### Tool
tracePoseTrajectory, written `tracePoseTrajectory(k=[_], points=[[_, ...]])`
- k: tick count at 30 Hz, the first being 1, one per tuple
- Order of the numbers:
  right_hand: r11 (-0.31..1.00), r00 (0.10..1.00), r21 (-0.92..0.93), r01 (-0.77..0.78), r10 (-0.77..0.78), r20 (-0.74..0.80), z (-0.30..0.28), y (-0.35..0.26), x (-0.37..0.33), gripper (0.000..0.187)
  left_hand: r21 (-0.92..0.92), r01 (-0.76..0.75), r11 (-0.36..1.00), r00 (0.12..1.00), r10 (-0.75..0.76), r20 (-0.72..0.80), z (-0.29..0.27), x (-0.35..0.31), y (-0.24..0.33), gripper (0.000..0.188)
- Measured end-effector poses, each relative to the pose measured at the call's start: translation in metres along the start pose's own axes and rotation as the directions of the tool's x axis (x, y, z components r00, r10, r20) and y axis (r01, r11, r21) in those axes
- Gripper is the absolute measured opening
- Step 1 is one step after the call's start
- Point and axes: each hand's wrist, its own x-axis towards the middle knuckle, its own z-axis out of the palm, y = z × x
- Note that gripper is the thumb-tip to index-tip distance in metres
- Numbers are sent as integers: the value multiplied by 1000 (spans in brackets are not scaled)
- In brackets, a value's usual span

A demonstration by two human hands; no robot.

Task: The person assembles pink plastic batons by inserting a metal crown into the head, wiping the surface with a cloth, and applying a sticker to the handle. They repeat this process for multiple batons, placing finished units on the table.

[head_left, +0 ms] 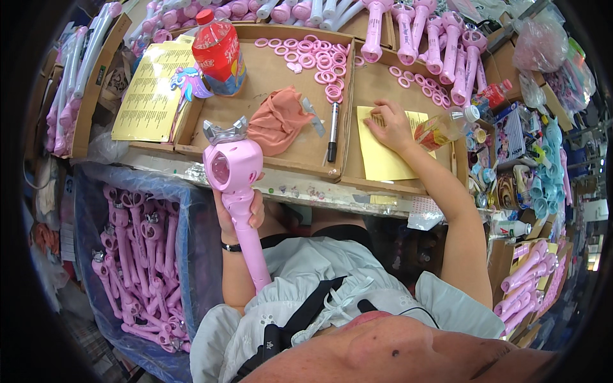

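A pink toy wand (236,172) with a silver crown top and a round clear window stands upright over the bench's front edge. Around its handle, just below the head, my left hand (257,209) is closed. Over on the right, my right hand (391,127) lies on a stack of yellow sheets (377,159), fingers apart and bent, fingertips touching the paper. Whether a small piece is under those fingertips cannot be made out. A drink bottle (440,131) with amber liquid leans beside that wrist. Between my hands are a crumpled orange cloth (279,121) and a black marker (332,134).
Pink rings (329,64) lie scattered in the cardboard trays (255,38). A red-capped bottle (218,54) stands near printed yellow sheets (150,89). Below left, a blue-lined bin (188,249) holds many pink wands (137,255). More wands (405,32) line the back.
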Motion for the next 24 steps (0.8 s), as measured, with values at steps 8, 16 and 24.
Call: tracePoseTrajectory(k=[8,16,24], points=[[983,978,78,-165,153,139,-3,3,-7,41,-9,3,1000,1000,-3,17,1,1,-1,98],[627,907,756,-187,405,-111,20,29,-18,38,48,-29,998,996,33,-77,10,-2,3,100],[257,677,917,-304,736,18,14,34,-13,34,299,-78,951,990,109,-90,27,-17,7,102]])
